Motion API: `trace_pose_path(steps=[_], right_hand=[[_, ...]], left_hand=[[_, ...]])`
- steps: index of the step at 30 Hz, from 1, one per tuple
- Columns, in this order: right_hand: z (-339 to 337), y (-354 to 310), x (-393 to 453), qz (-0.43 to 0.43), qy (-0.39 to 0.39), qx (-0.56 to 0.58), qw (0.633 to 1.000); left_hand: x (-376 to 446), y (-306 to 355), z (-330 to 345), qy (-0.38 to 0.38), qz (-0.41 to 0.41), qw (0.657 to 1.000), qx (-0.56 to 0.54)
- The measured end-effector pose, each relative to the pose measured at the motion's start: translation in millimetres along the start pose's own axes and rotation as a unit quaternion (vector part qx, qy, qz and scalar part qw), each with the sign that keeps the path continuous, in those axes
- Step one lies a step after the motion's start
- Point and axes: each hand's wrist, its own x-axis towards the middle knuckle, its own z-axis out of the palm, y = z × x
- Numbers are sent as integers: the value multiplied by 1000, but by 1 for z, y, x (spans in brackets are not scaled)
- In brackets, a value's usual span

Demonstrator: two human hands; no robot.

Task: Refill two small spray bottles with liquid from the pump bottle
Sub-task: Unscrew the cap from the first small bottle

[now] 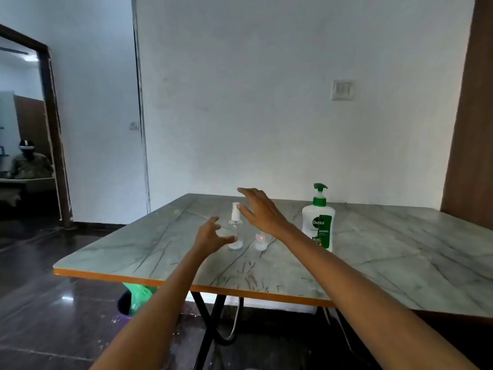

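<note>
While both arms reach over the counter [373, 249], I see the pump bottle [318, 225] standing upright near the far edge. Just left of the pump bottle stands a small clear spray bottle [260, 241], its top hidden behind my right hand [262, 212]. Farther left of the pump bottle stands the second spray bottle [235, 228], white cap on. My right hand hovers spread by that cap; my left hand [210, 236] curves loosely open beside its base, fingers [226, 239] gripping nothing.
</note>
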Motion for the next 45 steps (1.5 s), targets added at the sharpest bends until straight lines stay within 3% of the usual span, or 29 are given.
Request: trace_pose_path(steps=[6, 10, 16, 21, 25, 33, 41, 45], right_hand=[[22, -10, 36, 110, -98, -27, 989], [17, -14, 34, 107, -113, 6, 988], [-17, -15, 10, 109, -153, 99, 977], [-46, -5, -17, 132, -176, 85, 972], [-62, 6, -34, 152, -167, 79, 971], [-74, 13, -36, 179, -196, -47, 963], [-83, 14, -27, 146, -265, -105, 947], [-84, 16, -27, 168, -253, -123, 945]], left_hand=[[23, 12, 8, -18, 38, 999, 11], [23, 13, 8, -6, 76, 997, 25], [-3, 25, -5, -60, 117, 991, -17], [-26, 53, 12, -152, 120, 980, -44], [-34, 67, 37, -148, 125, 980, -47], [-30, 91, 68, -110, 112, 988, -8], [-19, 91, 69, -171, 105, 979, -30], [-19, 91, 70, -170, 108, 979, -29]])
